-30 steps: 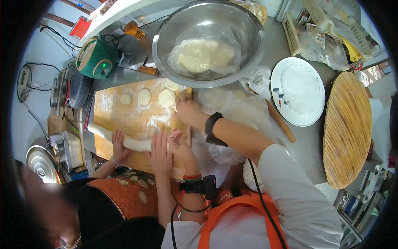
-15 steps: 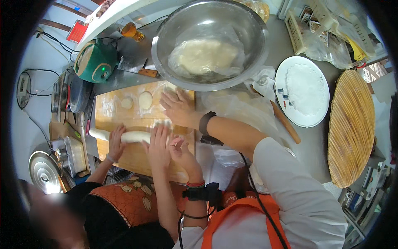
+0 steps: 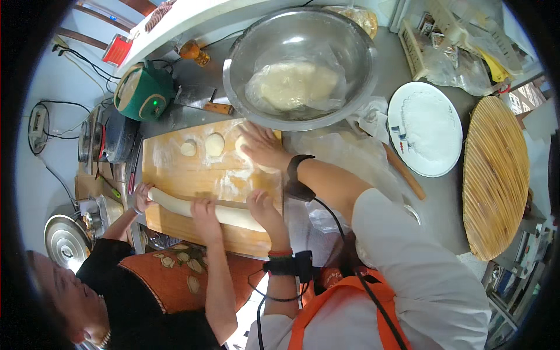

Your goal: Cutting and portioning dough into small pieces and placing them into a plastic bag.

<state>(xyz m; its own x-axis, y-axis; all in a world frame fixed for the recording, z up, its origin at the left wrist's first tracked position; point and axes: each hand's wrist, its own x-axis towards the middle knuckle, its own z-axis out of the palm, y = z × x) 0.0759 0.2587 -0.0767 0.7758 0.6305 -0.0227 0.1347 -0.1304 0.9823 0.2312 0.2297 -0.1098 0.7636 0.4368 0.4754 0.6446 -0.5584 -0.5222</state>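
My right hand [image 3: 263, 146] lies fingers outstretched over a small round piece of dough [image 3: 240, 143] at the board's far right, covering part of it. My left hand [image 3: 266, 210] is at the right end of a long dough roll [image 3: 233, 216]. Its fingers are curled, and whatever is in them is hidden. The roll runs slantwise across the floured wooden board [image 3: 169, 169]. Another person's left hand [image 3: 143, 197] is at the roll's left end, and that person's right hand [image 3: 204, 217] presses on its middle. Two dough rounds [image 3: 214, 144] lie towards the far edge.
A large steel bowl [image 3: 359, 87] with plastic-covered dough stands behind the board. To the right are a rolling pin [image 3: 405, 173], a white plate [image 3: 426, 154] of flour and a round woven lid [image 3: 496, 181]. A cleaver [image 3: 198, 99] and green cooker [image 3: 143, 93] sit at far left.
The roll now reaches further right, to beside my left hand. The other person's hands have moved apart along it. My left hand has shifted right and slightly forward; my right hand remains over the dough piece.
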